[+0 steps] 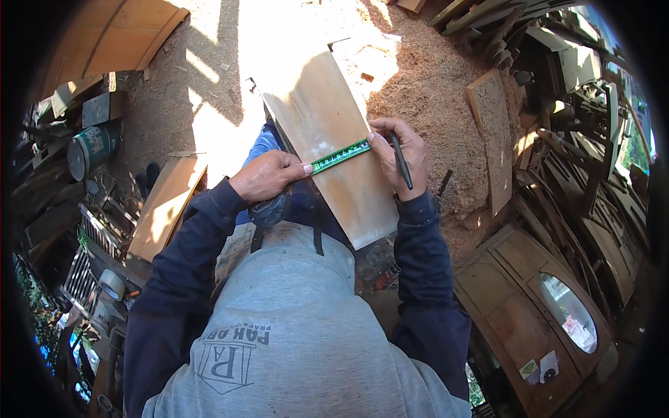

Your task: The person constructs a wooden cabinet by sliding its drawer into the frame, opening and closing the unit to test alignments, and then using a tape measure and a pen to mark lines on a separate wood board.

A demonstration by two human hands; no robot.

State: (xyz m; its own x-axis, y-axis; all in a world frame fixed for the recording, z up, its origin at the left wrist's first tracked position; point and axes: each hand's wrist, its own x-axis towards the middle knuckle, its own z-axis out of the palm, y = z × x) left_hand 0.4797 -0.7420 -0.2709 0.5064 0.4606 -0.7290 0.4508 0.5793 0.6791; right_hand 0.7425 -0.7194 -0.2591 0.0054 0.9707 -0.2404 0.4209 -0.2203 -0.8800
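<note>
A pale wooden board (pixel 355 198) lies slantwise in front of me, its lower end close to my body. Across its width runs the green blade of a tape measure (pixel 341 157). My left hand (pixel 268 175) is closed on the blade at the board's left edge, thumb on top; the tape's case does not show clearly. At the right edge, my right hand (pixel 404 155) pinches the blade's other end between thumb and fingers. A dark pen-like marker (pixel 402 166) is tucked in that same hand, pointing down toward the wrist.
Wood shavings (pixel 439 104) cover the ground at right, beside a leaning plank (pixel 493 139). Another board (pixel 167 205) and a green can (pixel 93 152) are at left. A wooden door with an oval mirror (pixel 568 313) lies at lower right, near stacked timber (pixel 592 216).
</note>
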